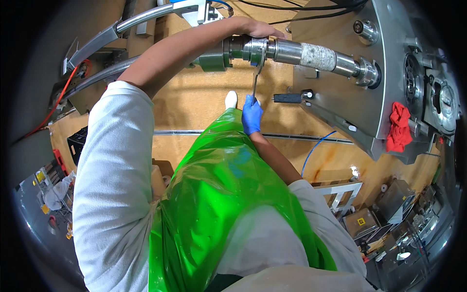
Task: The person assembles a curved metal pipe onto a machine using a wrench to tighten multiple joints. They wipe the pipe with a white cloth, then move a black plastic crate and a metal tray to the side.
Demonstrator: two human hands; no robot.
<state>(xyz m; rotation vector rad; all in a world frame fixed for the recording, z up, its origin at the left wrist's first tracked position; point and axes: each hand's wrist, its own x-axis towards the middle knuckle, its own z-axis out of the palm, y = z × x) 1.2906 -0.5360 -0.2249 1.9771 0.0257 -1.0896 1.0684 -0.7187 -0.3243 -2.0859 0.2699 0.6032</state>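
A steel pipe [287,51] with a ringed coupling [256,51] runs across in front of me. My left hand [258,28], bare, lies along the coupling's far upper side with its visible fingers stretched to the right; some fingers are hidden. In its blue glove, my right hand [252,117] is closed round the lower end of a metal hook spanner [256,80]. The spanner stands nearly upright in the view, its curved head against the coupling's near side. A white wrapped section [318,56] lies further right on the pipe.
A steel machine housing [335,97] stands at right, with a red cloth [399,127] on its side and a black-handled lever [288,98] jutting out. Curved steel tubes [146,17] are at upper left. A floor drain channel [180,132] and a blue hose [311,152] cross the floor.
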